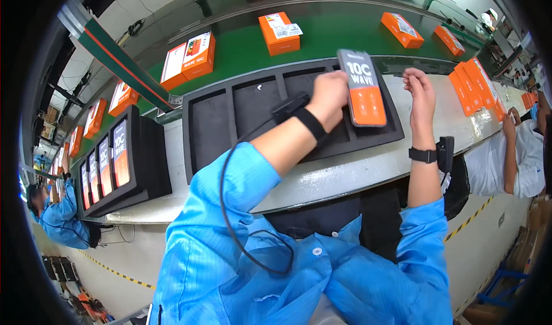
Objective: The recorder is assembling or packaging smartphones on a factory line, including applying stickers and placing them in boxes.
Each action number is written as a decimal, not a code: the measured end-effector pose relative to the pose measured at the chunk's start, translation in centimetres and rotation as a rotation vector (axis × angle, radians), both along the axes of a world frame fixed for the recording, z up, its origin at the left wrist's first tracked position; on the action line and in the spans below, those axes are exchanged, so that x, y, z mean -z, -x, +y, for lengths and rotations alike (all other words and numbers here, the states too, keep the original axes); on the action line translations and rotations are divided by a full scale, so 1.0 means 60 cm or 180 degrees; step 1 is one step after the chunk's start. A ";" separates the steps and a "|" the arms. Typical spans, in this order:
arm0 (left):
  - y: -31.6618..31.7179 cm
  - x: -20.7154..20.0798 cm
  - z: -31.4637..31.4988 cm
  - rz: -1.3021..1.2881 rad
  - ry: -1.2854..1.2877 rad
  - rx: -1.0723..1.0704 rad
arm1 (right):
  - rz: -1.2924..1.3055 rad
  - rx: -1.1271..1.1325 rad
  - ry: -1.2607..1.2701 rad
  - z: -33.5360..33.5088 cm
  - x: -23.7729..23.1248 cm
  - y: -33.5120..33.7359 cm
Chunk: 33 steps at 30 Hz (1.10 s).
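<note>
My left hand (332, 98) is closed on the left edge of a smartphone (365, 95), whose face is covered by a grey and orange printed film. The phone is held tilted above the right end of a black foam tray (210, 121) with several rectangular compartments. My right hand (422, 98) is raised to the right of the phone, apart from it, its fingers loosely bent and nothing visible in them. The compartments at the tray's left hold no phones; those under my left hand and the phone are partly hidden.
Stacked black foam trays (150, 158) hold several similar phones at left. Orange boxes (279, 33) lie along a green conveyor (328, 29) behind the bench (299, 181); more orange boxes (474, 86) stand at right. A slanting post (118, 58) rises at left. Co-workers (506, 158) are at both sides.
</note>
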<state>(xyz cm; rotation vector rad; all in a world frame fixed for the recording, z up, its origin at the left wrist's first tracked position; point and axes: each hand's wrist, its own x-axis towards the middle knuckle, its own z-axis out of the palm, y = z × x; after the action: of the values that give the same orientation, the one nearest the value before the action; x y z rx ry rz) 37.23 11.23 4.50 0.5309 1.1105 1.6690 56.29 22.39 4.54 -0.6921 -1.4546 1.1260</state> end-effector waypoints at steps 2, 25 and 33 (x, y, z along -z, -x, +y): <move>0.056 -0.019 -0.004 -0.0334 -0.0263 -0.0082 | -0.0627 -0.0078 -0.0322 0.015 -0.018 0.022; 0.895 0.028 -0.051 0.5756 0.3669 -0.1643 | -0.1451 -0.2132 0.0631 -0.038 -0.111 0.143; 1.082 0.131 -0.090 0.3994 0.3336 -0.2313 | -0.0810 -0.2683 0.0094 -0.080 -0.149 0.349</move>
<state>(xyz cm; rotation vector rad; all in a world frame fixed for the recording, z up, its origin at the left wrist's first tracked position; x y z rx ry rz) -27.67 5.85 -3.35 0.4498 3.0988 0.8572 35.37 17.58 13.51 -0.2217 -2.0331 1.7363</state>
